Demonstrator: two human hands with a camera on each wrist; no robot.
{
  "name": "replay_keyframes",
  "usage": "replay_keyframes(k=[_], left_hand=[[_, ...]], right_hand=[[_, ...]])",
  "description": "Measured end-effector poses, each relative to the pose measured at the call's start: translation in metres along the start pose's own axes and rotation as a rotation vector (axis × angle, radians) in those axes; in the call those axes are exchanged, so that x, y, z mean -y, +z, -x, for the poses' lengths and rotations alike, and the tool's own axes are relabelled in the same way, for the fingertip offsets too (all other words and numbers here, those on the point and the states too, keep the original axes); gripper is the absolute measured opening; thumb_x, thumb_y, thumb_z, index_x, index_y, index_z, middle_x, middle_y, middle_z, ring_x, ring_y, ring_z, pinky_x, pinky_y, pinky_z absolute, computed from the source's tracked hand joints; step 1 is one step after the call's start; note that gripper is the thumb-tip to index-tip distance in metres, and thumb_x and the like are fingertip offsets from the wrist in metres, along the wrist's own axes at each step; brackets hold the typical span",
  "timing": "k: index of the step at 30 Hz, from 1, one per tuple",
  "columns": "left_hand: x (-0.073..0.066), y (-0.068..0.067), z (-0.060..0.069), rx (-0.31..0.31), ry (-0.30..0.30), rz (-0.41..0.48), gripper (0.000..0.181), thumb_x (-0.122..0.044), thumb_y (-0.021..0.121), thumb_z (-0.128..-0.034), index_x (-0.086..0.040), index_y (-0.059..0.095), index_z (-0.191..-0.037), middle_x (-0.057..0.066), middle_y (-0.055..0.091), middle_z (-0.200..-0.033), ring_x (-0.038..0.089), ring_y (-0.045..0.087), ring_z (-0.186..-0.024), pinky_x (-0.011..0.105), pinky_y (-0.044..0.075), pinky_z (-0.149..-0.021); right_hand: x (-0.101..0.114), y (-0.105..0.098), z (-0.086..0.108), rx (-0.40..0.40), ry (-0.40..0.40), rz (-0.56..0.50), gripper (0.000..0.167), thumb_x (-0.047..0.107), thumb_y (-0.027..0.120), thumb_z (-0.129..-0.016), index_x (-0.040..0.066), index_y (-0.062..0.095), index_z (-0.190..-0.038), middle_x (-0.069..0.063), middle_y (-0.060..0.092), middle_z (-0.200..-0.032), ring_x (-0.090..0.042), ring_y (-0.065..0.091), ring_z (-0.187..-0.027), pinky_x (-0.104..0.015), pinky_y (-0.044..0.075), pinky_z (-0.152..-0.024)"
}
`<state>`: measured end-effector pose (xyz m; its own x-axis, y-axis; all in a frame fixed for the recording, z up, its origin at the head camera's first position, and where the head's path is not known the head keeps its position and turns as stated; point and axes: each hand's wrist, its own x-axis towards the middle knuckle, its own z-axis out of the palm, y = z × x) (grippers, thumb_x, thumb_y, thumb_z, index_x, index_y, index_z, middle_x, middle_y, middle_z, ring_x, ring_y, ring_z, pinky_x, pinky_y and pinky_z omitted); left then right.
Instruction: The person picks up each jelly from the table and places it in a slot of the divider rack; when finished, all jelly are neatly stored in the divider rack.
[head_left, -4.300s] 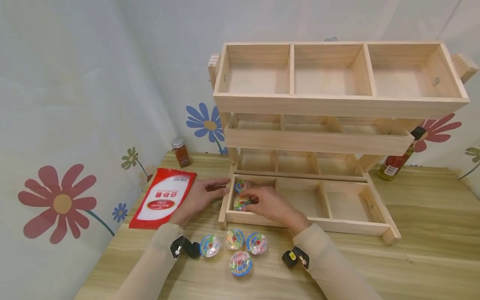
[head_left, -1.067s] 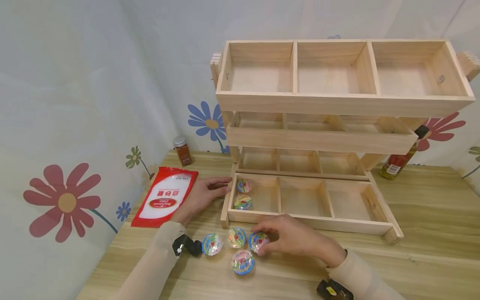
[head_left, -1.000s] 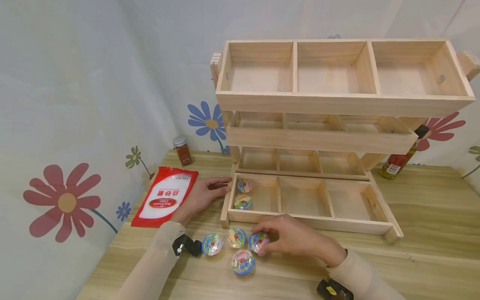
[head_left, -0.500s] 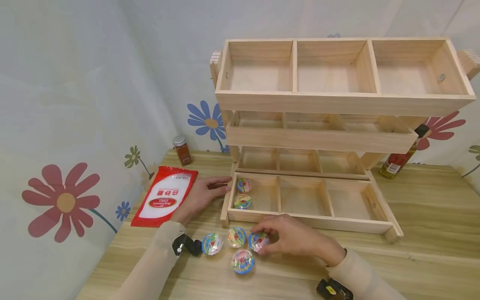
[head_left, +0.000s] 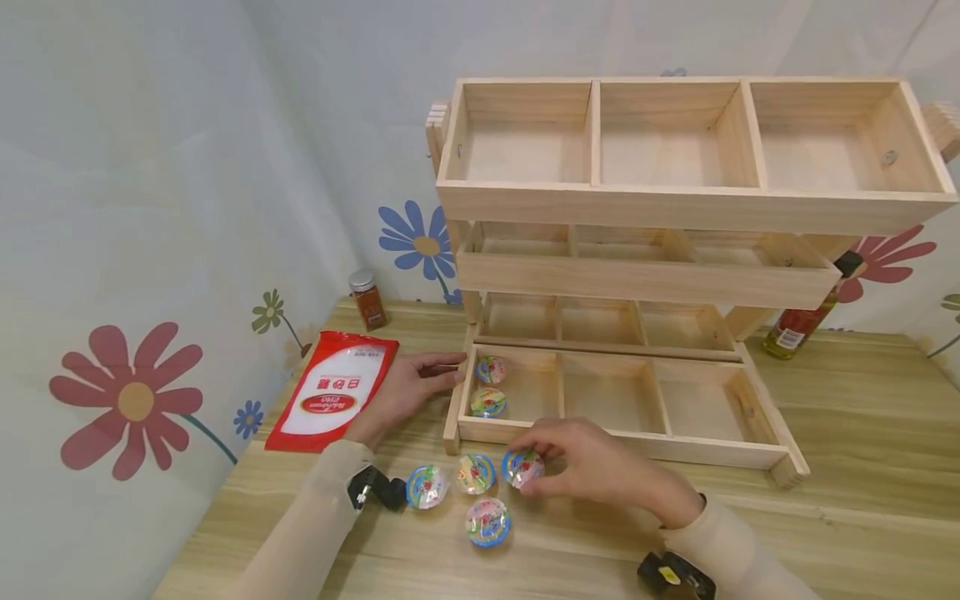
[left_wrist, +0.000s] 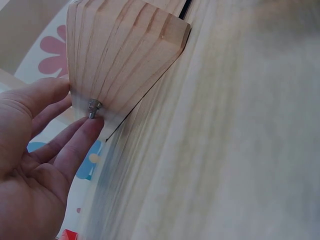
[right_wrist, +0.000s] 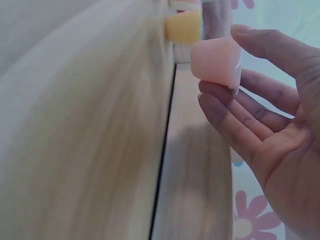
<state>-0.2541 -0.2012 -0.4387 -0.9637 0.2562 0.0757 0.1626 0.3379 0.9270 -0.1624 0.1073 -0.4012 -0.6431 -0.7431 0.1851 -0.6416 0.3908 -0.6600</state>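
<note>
- Left hand (head_left: 408, 387) loosely extended, I touched the wooden rack (head_left: 645, 279) at three o'clock.
- Three loose cups (head_left: 476, 473) lay around its five o'clock.
- Using my right hand (head_left: 592, 462), I pinched a pink jelly cup (head_left: 520, 468) at nine o'clock.

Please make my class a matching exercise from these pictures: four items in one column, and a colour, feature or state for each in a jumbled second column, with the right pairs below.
Column 1
1. Sugar bag
2. Spice jar
3. Bottle
4. Right hand

Column 2
A. Has a black cap
B. Holds a pink jelly cup
C. Red and white
D. Has a silver lid

Right pairs: 1-C, 2-D, 3-A, 4-B
</note>
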Motion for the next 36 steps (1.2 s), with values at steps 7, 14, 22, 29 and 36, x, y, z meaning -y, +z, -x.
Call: replay_keyframes(k=[7,14,22,29,36], left_hand=[[-0.002,0.000,0.001,0.007,-0.006,0.005,0.042,-0.021,0.080,-0.0976,-0.006,0.073,-0.136,0.011,0.072,-0.133,0.028,0.067,-0.124,0.039,0.051,-0.104],[-0.003,0.000,0.002,0.005,-0.014,0.003,0.043,-0.023,0.081,-0.0975,-0.006,0.073,-0.137,0.011,0.072,-0.133,0.029,0.066,-0.124,0.042,0.050,-0.105],[-0.003,0.000,0.002,0.004,-0.008,-0.005,0.041,-0.021,0.080,-0.0980,-0.007,0.073,-0.136,0.010,0.073,-0.133,0.028,0.067,-0.124,0.040,0.051,-0.104],[-0.005,0.000,0.003,0.001,-0.006,-0.014,0.041,-0.021,0.080,-0.0979,-0.008,0.074,-0.136,0.009,0.073,-0.133,0.028,0.067,-0.123,0.039,0.052,-0.102],[-0.005,0.000,0.003,-0.001,-0.007,-0.019,0.041,-0.022,0.080,-0.0981,-0.007,0.073,-0.136,0.010,0.073,-0.133,0.029,0.067,-0.124,0.042,0.051,-0.104]], right_hand=[[0.002,-0.015,0.001,-0.042,0.057,-0.081,0.040,0.023,0.088,-0.091,0.006,0.075,-0.124,0.008,0.071,-0.106,-0.007,0.065,-0.096,-0.031,0.058,-0.091],[-0.006,-0.034,0.003,-0.121,0.020,-0.078,0.038,0.013,0.086,-0.089,0.000,0.074,-0.123,0.002,0.074,-0.102,-0.013,0.070,-0.094,-0.035,0.060,-0.089],[-0.016,-0.054,0.006,-0.205,0.077,-0.008,0.041,0.013,0.088,-0.090,-0.003,0.073,-0.124,-0.003,0.075,-0.106,-0.019,0.071,-0.095,-0.036,0.061,-0.088],[-0.028,-0.064,0.008,-0.255,0.171,-0.020,0.040,0.017,0.085,-0.093,0.001,0.073,-0.128,-0.002,0.074,-0.107,-0.021,0.070,-0.099,-0.043,0.059,-0.093],[-0.042,-0.067,0.008,-0.300,0.201,-0.004,0.041,0.018,0.084,-0.095,0.001,0.072,-0.130,-0.006,0.073,-0.113,-0.024,0.071,-0.102,-0.046,0.059,-0.094]])
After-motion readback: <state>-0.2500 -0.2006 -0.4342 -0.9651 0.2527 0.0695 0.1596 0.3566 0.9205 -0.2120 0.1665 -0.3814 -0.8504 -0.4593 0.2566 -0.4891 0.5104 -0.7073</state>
